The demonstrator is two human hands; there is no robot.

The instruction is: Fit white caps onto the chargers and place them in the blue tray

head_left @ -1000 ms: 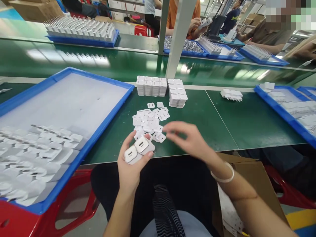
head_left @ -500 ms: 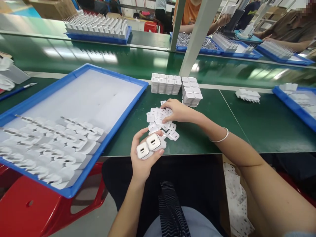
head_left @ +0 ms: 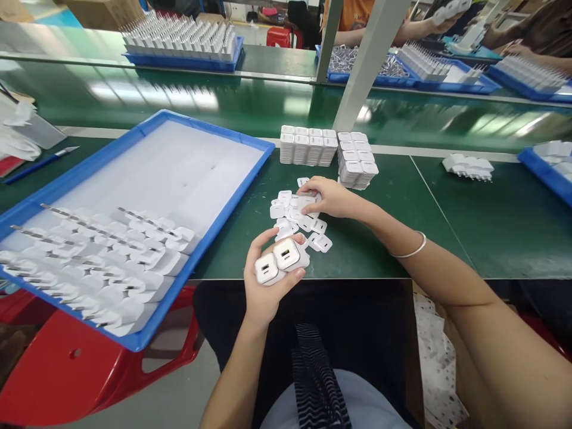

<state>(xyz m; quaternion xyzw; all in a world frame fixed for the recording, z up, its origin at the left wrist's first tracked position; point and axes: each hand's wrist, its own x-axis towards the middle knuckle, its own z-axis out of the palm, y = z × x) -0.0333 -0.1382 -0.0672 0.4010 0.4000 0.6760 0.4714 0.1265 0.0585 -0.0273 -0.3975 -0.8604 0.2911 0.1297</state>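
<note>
My left hand [head_left: 263, 292] is closed around white USB chargers [head_left: 286, 254], held near the table's front edge. Two end faces with dark port slots are turned up towards me. Past it, small white slotted cover plates [head_left: 292, 217] lie in a loose, overlapping heap on the green table. My right hand [head_left: 328, 196] reaches over the far right side of this heap. Its thumb and fingers are bent around a white slotted cover plate [head_left: 306, 201], partly hidden by the fingers.
To the left, a blue-rimmed tray [head_left: 214, 208] holds rows of white charger bodies [head_left: 129, 256] with metal prongs. Neat stacks of white plates [head_left: 308, 146] stand behind the heap, beside a grey post [head_left: 369, 65]. A craft knife [head_left: 40, 164] lies far left. Across the belt, other people work.
The view has shifted slightly, so things sit a little further right. My right thumb and fingers have drawn closer together over the heap. My left hand keeps hold of the chargers.
</note>
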